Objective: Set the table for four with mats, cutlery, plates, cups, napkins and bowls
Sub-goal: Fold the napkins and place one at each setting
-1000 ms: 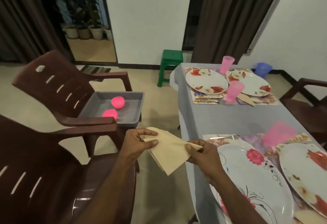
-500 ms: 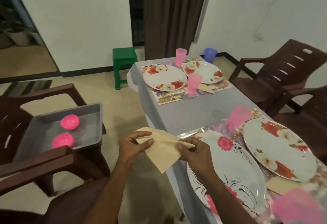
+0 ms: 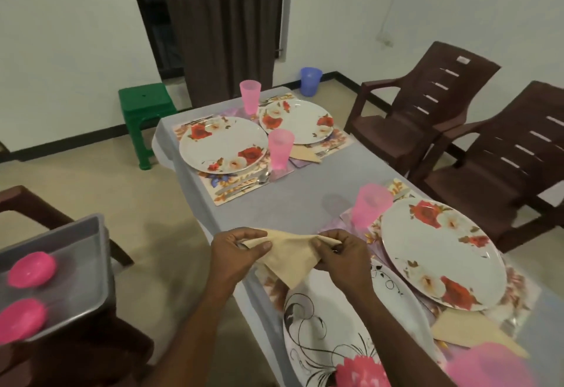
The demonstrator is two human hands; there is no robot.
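Observation:
My left hand (image 3: 236,252) and my right hand (image 3: 343,254) each pinch one end of a beige napkin (image 3: 287,261), folded to a point hanging down, just above the near left corner of the grey table (image 3: 308,200). Under it lies a floral mat with a white plate (image 3: 329,331) bearing black swirls and a pink flower. Three rose-patterned plates (image 3: 439,252) sit on mats at the other places. Pink cups (image 3: 370,203) stand beside plates. Two more folded napkins (image 3: 470,331) lie by the right-hand plates. Two pink bowls (image 3: 32,269) sit in a grey tray (image 3: 76,270) at the left.
The tray rests on a brown plastic chair (image 3: 91,353) at the left. Two more brown chairs (image 3: 427,112) stand along the table's right side. A green stool (image 3: 143,112) and a blue bin (image 3: 310,80) are on the floor beyond the table's far end.
My view has turned right, toward the table. Both hands have carried the napkin over the table's near corner and drawn it out flatter between them.

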